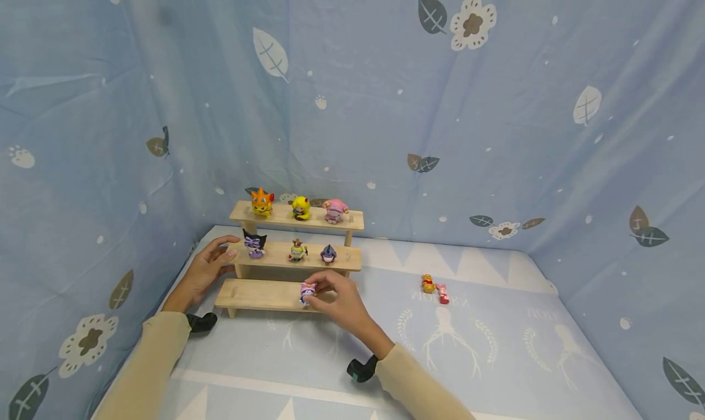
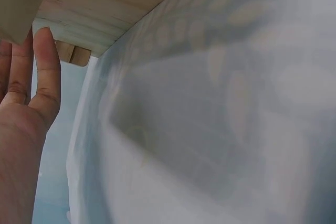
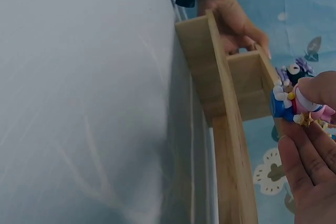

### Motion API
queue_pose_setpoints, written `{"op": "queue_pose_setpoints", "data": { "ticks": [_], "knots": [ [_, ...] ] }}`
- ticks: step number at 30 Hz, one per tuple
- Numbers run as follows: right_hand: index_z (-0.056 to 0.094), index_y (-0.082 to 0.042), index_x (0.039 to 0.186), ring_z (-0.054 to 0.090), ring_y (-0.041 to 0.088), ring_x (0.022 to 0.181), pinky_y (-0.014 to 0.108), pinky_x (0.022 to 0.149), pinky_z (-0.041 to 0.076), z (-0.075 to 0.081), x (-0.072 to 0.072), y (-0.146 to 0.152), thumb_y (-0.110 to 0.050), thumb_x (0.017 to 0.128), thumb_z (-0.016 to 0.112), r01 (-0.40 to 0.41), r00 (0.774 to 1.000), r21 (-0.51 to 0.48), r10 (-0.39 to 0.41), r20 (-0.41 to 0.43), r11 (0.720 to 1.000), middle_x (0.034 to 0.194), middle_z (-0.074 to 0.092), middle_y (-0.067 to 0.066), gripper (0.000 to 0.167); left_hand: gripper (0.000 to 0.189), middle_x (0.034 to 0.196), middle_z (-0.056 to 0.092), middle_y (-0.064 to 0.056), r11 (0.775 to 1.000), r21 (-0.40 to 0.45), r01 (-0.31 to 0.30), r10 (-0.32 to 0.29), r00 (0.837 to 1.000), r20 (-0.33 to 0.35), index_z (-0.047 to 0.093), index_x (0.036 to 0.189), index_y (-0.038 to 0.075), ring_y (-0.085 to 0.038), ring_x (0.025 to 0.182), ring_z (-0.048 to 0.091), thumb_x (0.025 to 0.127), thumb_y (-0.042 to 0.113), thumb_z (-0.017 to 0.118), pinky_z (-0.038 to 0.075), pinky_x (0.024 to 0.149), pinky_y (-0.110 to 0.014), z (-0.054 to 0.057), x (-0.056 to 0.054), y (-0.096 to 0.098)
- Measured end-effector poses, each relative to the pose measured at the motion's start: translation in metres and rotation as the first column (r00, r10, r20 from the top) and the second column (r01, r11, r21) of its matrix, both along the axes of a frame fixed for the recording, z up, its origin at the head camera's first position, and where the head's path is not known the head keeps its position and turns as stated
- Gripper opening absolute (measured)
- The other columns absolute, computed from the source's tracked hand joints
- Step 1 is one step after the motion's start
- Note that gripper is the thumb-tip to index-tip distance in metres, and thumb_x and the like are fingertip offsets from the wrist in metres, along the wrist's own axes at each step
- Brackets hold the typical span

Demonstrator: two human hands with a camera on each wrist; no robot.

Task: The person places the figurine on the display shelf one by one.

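My right hand [image 1: 340,299] pinches a small figurine [image 1: 307,292] with a pink top and blue-and-white base between thumb and fingers. It is just above the lowest board of a three-tier wooden display shelf [image 1: 259,292]; contact with the board cannot be told. In the right wrist view the figurine [image 3: 302,100] appears tilted. My left hand [image 1: 205,268] rests at the left end of the middle tier, with loosely extended fingers [image 2: 48,69] by the wood. Beside its fingertips stands a black-and-purple figurine [image 1: 255,245].
On the top tier stand an orange [image 1: 262,203], a yellow [image 1: 301,208] and a pink figurine [image 1: 335,211]. The middle tier also bears a green-yellow figurine [image 1: 297,251] and a dark blue one [image 1: 328,254]. A yellow-and-red figurine [image 1: 428,283] and a pink-and-red one [image 1: 443,294] lie on the mat.
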State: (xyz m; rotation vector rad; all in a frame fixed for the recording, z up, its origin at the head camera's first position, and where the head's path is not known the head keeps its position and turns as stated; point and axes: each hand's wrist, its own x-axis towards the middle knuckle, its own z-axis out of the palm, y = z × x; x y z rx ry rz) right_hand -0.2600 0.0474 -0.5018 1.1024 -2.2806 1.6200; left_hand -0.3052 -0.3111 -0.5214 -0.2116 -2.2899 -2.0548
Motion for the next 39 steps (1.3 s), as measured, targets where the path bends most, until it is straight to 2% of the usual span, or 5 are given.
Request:
{"op": "queue_pose_setpoints", "data": {
  "ticks": [8,16,21,27,39],
  "knots": [
    [0.069,-0.016,0.116,0.068,0.008,0.094,0.026,0.084,0.059,-0.001,-0.001,-0.024,-0.014,0.094,0.078,-0.006,1.000,0.012,0.007,-0.022,1.000,0.109,0.070,-0.003,0.025,0.050,0.141,0.047,-0.008,1.000,-0.006,-0.003,0.003,1.000,0.004,0.049,0.149,0.021,-0.011,0.111,0.058,0.104,0.037,0.063,0.056,0.089,-0.036,-0.001,-0.003,0.001],
    [0.069,-0.016,0.115,0.067,0.006,0.093,0.023,0.083,0.058,-0.003,-0.002,-0.050,-0.012,0.091,0.081,0.011,0.999,0.033,-0.010,-0.032,0.999,0.107,0.070,-0.004,0.027,0.045,0.134,0.051,0.003,1.000,-0.002,0.020,-0.020,1.000,-0.018,0.050,0.148,0.023,-0.012,0.109,0.058,0.106,0.032,0.061,0.056,0.089,-0.038,-0.001,-0.003,-0.002],
    [0.069,-0.016,0.114,0.065,0.002,0.093,0.020,0.081,0.057,-0.002,-0.001,-0.065,-0.011,0.090,0.082,-0.002,1.000,0.031,0.003,-0.030,1.000,0.107,0.068,-0.005,0.027,0.046,0.128,0.054,0.001,1.000,-0.003,0.011,-0.012,1.000,-0.014,0.051,0.148,0.022,-0.011,0.107,0.061,0.105,0.033,0.062,0.057,0.089,-0.037,0.000,-0.002,-0.001],
    [0.068,-0.014,0.112,0.065,0.000,0.093,0.019,0.082,0.057,0.000,-0.001,-0.082,-0.010,0.090,0.082,-0.021,0.999,0.039,0.023,-0.046,0.999,0.106,0.068,-0.005,0.027,0.046,0.131,0.052,0.002,1.000,0.001,0.000,0.000,1.000,0.009,0.051,0.147,0.024,-0.010,0.110,0.059,0.104,0.036,0.064,0.056,0.091,-0.037,0.000,-0.001,-0.001],
    [0.066,-0.017,0.110,0.064,-0.003,0.090,0.016,0.079,0.056,-0.005,-0.007,-0.109,-0.012,0.090,0.081,-0.011,1.000,0.086,0.011,-0.003,0.996,0.103,0.067,-0.008,0.025,0.045,0.126,0.056,0.005,1.000,0.011,0.022,-0.022,1.000,-0.021,0.051,0.147,0.020,-0.010,0.108,0.061,0.105,0.033,0.062,0.056,0.088,-0.034,-0.002,-0.002,-0.002]
  ]
}}
